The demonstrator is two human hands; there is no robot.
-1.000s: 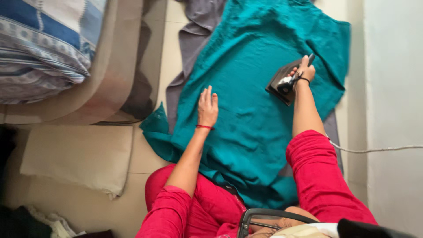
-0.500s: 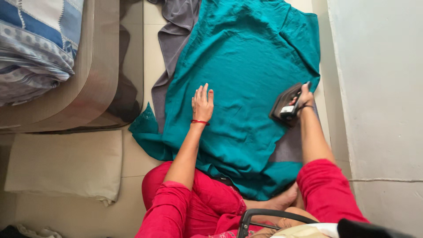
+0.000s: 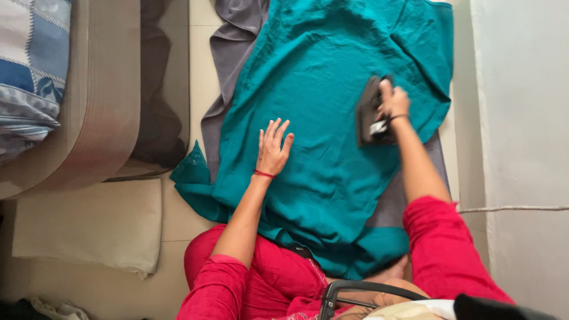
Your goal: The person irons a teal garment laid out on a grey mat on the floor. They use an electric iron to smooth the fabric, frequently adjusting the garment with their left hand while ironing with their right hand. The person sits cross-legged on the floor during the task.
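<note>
— Since the earlier frame, what moved?
— One iron [image 3: 370, 112] slid from the cloth's right edge onto the teal cloth [image 3: 320, 118], the right hand [image 3: 392, 101] closed on its handle.
— And the left hand [image 3: 272, 148]?
— Flat and open, fingers spread, pressing the cloth.
— Beneath?
— One grey sheet [image 3: 231, 53] on the floor; one cushion [image 3: 89, 222] well left; one cord [image 3: 515, 208] by the wall.

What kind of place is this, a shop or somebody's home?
Most likely a home room: a teal garment spread on the tiled floor, a dark iron in the right hand, and a mattress with striped bedding alongside.
</note>
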